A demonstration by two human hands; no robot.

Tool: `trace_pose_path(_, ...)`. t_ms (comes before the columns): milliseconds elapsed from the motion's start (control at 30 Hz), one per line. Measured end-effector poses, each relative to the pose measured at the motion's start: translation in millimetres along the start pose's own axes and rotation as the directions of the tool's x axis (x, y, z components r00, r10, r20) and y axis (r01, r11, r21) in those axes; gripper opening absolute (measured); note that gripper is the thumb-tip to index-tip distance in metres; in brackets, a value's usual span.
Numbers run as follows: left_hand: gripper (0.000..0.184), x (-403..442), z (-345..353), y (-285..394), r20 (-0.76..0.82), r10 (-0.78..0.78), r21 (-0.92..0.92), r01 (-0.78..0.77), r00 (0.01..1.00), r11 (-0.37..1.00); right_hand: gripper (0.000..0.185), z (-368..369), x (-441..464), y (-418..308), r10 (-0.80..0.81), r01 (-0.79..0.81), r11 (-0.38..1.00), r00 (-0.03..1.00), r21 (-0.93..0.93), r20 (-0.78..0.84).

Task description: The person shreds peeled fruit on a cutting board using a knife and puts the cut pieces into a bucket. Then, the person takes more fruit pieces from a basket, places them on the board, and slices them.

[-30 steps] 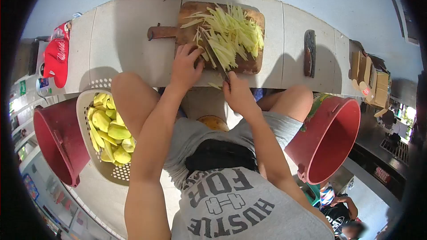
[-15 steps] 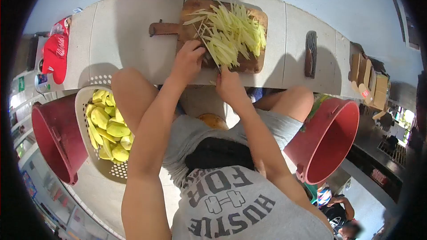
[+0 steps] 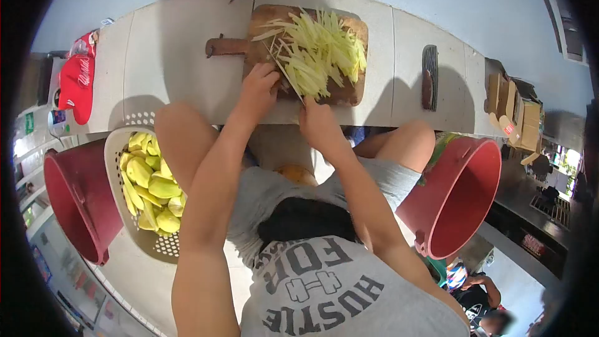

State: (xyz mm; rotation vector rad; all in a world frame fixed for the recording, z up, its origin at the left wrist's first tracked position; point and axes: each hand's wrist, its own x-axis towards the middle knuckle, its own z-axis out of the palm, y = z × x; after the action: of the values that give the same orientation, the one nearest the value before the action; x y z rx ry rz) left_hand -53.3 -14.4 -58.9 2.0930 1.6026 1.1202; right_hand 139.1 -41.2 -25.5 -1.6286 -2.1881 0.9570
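Note:
A wooden cutting board [image 3: 350, 96] with a handle lies on the tiled counter, bearing a heap of thin pale-green strips [image 3: 324, 50]. My right hand [image 3: 319, 123], at the board's near edge, is closed round a knife [image 3: 288, 77]. Its narrow blade slants up and left along the heap's left side. To the left of the blade, my left hand [image 3: 259, 87] rests over the board with its fingers curled down. Whatever lies under those fingers is hidden.
Peeled yellow-green fruit pieces [image 3: 163, 187] fill a perforated basket [image 3: 113, 175] by my left leg. Red bins [image 3: 81, 196] stand at both sides. On the counter are a dark ridged object [image 3: 430, 78] and a red cap [image 3: 77, 81]. A seated person [image 3: 477, 296] is at lower right.
The board and counter sit slightly lower and farther left in view. Both hands keep nearly the same place by the knife and strips.

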Motion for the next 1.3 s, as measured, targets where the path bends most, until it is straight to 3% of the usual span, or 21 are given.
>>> trace_pose_path(67,0.024,-8,-3,-1,0.05,-0.044,0.009,0.044,0.998,0.999,0.016,-17,-12,-16,0.067,-0.071,0.997,0.992,0.029,0.111)
trace_pose_path(167,0.024,-6,0,-3,0.071,-0.034,-0.014,0.035,0.997,0.999,0.015,-14,-14,-12,0.104,-0.1,0.994,0.988,-0.042,0.11)
trace_pose_path(233,0.016,-2,-4,1,0.038,-0.026,-0.014,0.026,0.999,1.0,0.015,7,-2,-6,0.092,-0.091,0.996,0.992,-0.016,0.084)
trace_pose_path(367,0.018,-11,1,0,0.034,-0.018,-0.009,0.018,0.999,1.0,0.019,15,4,2,0.05,-0.05,0.999,0.998,0.01,0.037)
trace_pose_path(400,0.019,-9,2,-1,-0.001,-0.075,-0.037,0.075,0.997,0.997,0.019,10,8,3,0.048,-0.048,0.999,0.999,0.006,0.025)
trace_pose_path(567,0.022,-5,3,-5,-0.1,-0.17,-0.018,0.169,0.98,0.985,0.02,-21,0,-24,0.184,-0.177,0.983,0.967,-0.054,0.177)
trace_pose_path(800,0.021,3,4,-4,-0.087,-0.086,0.047,0.091,0.992,0.995,0.019,5,8,1,0.046,-0.049,0.998,0.996,0.043,0.072)
trace_pose_path(900,0.021,5,1,-8,-0.058,-0.07,0.075,0.075,0.996,0.994,0.017,-9,0,-8,0.078,-0.087,0.995,0.986,0.052,0.148)
trace_pose_path(1167,0.018,8,0,-5,-0.067,-0.077,0.087,0.082,0.995,0.993,0.024,-50,-7,-39,0.159,-0.13,0.982,0.959,-0.137,0.235)
trace_pose_path(1300,0.018,10,3,-6,-0.061,-0.11,0.036,0.113,0.992,0.993,0.026,-46,-2,-32,0.196,-0.17,0.974,0.962,-0.149,0.189)
